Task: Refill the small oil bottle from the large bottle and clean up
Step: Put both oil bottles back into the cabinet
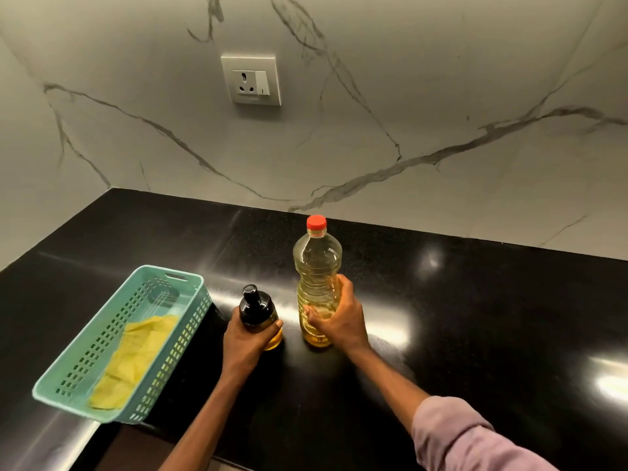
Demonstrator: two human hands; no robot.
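A small oil bottle (255,309) with a black dispenser top stands upright on the black counter (475,317). My left hand (245,341) is wrapped around its lower body, hiding most of the glass. Just to its right stands the large clear oil bottle (316,263), filled with yellow oil and closed with a red cap (316,223). My right hand (334,317) grips its lower half from the right side. Both bottles rest on the counter, a small gap between them.
A teal perforated basket (68,392) sits at the left, overhanging the counter's front edge, with a yellow cloth (136,355) inside. A marble wall with a power socket (251,79) rises behind the counter.
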